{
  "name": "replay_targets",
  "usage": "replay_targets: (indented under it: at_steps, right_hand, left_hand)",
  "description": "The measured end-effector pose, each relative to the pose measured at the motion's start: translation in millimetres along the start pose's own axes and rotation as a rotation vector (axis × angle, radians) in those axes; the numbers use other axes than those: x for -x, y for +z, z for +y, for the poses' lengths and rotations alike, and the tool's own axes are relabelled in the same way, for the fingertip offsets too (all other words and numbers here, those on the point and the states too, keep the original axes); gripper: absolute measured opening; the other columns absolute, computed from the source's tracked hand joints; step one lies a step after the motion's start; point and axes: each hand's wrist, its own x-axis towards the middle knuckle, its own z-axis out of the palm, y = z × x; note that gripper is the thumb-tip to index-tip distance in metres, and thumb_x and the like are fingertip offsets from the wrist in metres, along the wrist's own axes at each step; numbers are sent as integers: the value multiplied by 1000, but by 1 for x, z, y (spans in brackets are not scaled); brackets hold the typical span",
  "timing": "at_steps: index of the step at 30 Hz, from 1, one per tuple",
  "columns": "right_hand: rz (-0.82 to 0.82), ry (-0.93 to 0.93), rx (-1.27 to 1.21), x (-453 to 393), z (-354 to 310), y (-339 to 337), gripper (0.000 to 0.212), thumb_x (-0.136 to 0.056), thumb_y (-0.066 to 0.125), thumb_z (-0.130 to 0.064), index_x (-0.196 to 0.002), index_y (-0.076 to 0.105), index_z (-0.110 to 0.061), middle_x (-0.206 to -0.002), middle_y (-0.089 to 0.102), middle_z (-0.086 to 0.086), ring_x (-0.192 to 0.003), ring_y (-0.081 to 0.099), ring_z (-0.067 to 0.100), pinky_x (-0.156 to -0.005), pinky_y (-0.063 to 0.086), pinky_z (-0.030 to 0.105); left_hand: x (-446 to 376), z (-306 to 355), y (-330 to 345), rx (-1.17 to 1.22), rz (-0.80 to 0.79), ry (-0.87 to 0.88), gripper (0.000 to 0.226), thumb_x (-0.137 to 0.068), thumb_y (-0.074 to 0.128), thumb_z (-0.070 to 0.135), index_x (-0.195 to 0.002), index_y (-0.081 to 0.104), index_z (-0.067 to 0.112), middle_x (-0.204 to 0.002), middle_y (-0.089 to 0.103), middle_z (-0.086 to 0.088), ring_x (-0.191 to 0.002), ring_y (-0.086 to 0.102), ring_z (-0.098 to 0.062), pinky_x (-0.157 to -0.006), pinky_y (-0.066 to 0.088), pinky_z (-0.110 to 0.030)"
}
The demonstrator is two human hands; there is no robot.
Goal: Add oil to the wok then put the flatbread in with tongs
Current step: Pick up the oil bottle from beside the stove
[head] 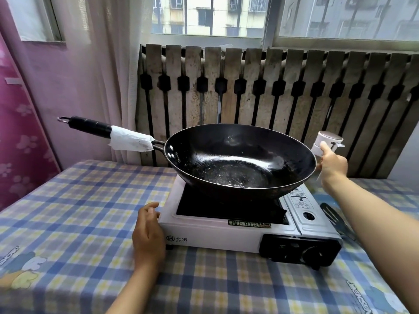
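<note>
Resting on the checked cloth of the bench (pixel 68 211), your left hand (pixel 148 236) lies loosely curled against the near left corner of the portable stove (pixel 226 232), gripping nothing. On the stove the black wok (pixel 238 164) sits tilted, its bottom glistening, its paper-wrapped handle (pixel 108 132) pointing left. A dark slotted utensil (pixel 335 216) lies beside the stove, under your right forearm. Farther off, past the wok's right rim, your right hand (pixel 333 166) closes around the white-topped oil bottle (pixel 326 143), forefinger up on its cap
</note>
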Motion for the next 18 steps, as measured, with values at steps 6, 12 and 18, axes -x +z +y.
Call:
replay_targets:
  at_steps: [6,12,18]
  right_hand:
    - [45,-59,14,2,-26,1,48,-64,56,-64,-50,43,-20,-40,45,-9,-46,41,13,-51,35,25]
    - [109,-164,108,14,-61,-9,54,-73,47,-67,-52,47,-16,-58,49,0,-54,45,16,-59,37,32]
    - [147,-251,215,23,-94,-21,57,-83,49,-57,-60,50,-6,-67,53,6,-70,49,23,-66,37,33]
  left_hand:
    - [2,3,-1,-6,-12,6,45,-77,21,54,-101,54,32,-86,55,13,-85,53,-17,-68,35,-33]
    - [4,5,-3,-33,-51,21,51,-79,19,53,-109,52,28,-99,56,-1,-93,50,-21,-74,32,-34]
    - [7,7,-4,-44,-66,35,50,-84,21,49,-115,51,24,-105,54,-2,-97,48,-21,-77,32,-35]
